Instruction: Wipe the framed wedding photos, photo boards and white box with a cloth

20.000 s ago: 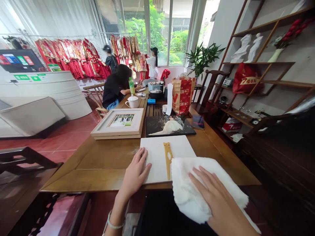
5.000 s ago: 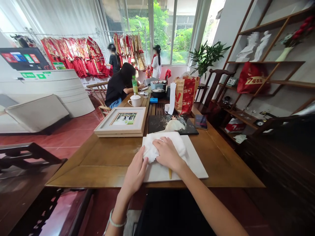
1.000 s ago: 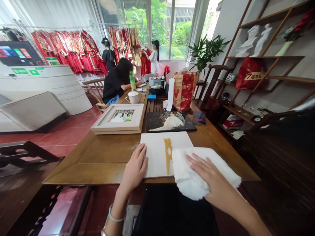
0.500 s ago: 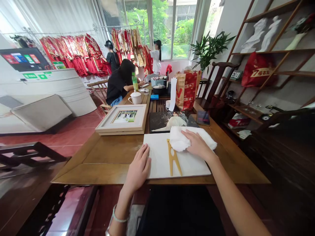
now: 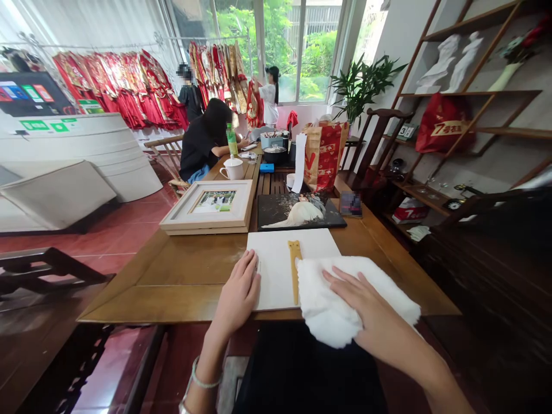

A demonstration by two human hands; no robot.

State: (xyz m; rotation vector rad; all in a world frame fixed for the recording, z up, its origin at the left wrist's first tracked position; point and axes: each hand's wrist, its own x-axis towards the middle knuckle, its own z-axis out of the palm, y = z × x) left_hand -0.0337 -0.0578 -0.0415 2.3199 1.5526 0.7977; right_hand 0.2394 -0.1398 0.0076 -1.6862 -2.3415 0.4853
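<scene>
A white board (image 5: 276,270) lies flat at the near edge of the wooden table (image 5: 190,276), with a tan wooden stand piece (image 5: 295,270) fixed on it. My left hand (image 5: 236,296) rests flat on the board's left edge, fingers stretched out. My right hand (image 5: 366,310) lies flat with spread fingers on a fluffy white cloth (image 5: 332,305), which covers the board's near right corner and hangs over the table edge.
Beyond the board lie a dark photo print (image 5: 297,211) and stacked light wooden picture frames (image 5: 209,206). Farther down the table are a white teapot (image 5: 233,168), a red paper bag (image 5: 323,155) and a seated person (image 5: 202,144). Shelves (image 5: 466,138) line the right wall.
Half a second ago my right hand held the cloth bunched at the board's far right; it has swept the cloth back to the near right corner. My left hand stayed put.
</scene>
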